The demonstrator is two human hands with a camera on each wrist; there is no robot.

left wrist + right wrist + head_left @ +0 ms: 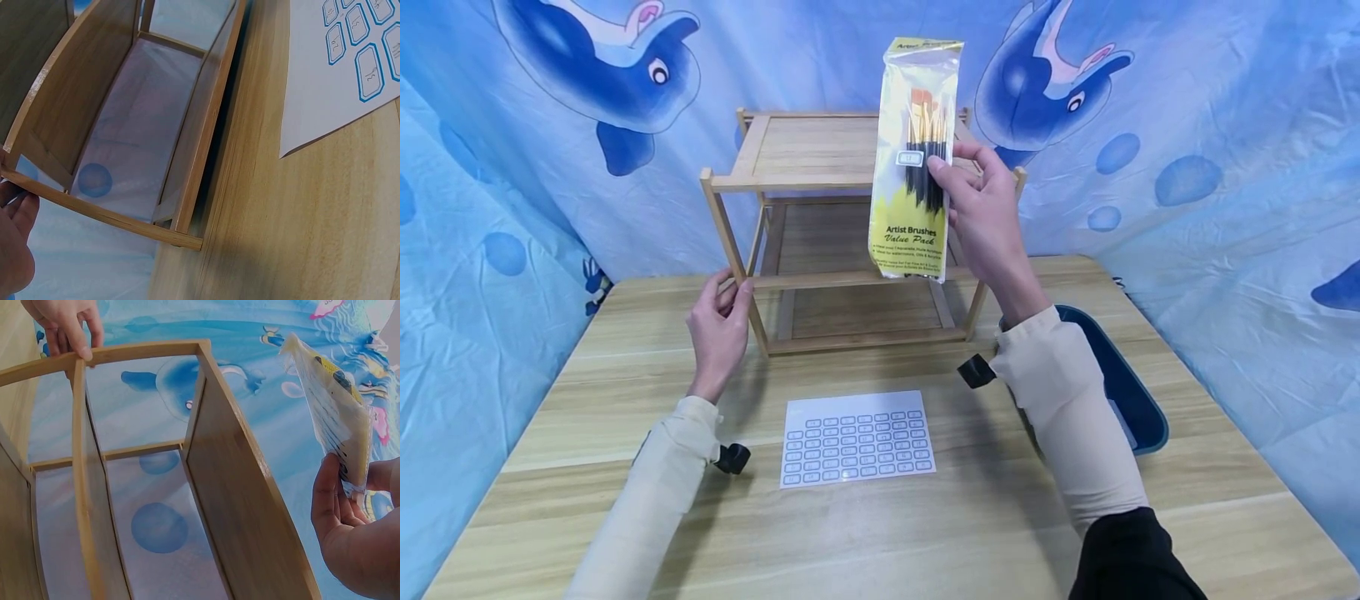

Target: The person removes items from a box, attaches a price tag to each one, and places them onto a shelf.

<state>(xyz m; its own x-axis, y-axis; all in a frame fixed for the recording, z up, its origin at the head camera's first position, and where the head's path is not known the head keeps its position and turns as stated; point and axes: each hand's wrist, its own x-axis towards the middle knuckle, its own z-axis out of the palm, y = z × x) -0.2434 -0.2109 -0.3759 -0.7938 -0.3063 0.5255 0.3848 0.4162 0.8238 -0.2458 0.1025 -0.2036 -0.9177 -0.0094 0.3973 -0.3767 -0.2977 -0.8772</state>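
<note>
My right hand (pixel 988 212) holds up a clear and yellow pack of artist brushes (pixel 891 225), thumb on its front and fingers behind it. The pack stands upright in front of the wooden shelf's upper part and bears a small white label. In the right wrist view the pack (pixel 340 419) shows edge-on beside the shelf's top. My left hand (pixel 721 321) grips the left front leg of the three-tier wooden shelf (pixel 820 179) at middle-tier height, thumb toward me. The left wrist view catches only part of that hand (pixel 14 244) beside the side frame.
A sheet of blue-bordered labels (pixel 857 442) lies on the wooden table (pixel 865 542) in front of the shelf. To the right, partly behind my right forearm, stands a dark blue bin (pixel 1112 367). A blue dolphin-print cloth (pixel 805 50) hangs behind and at both sides.
</note>
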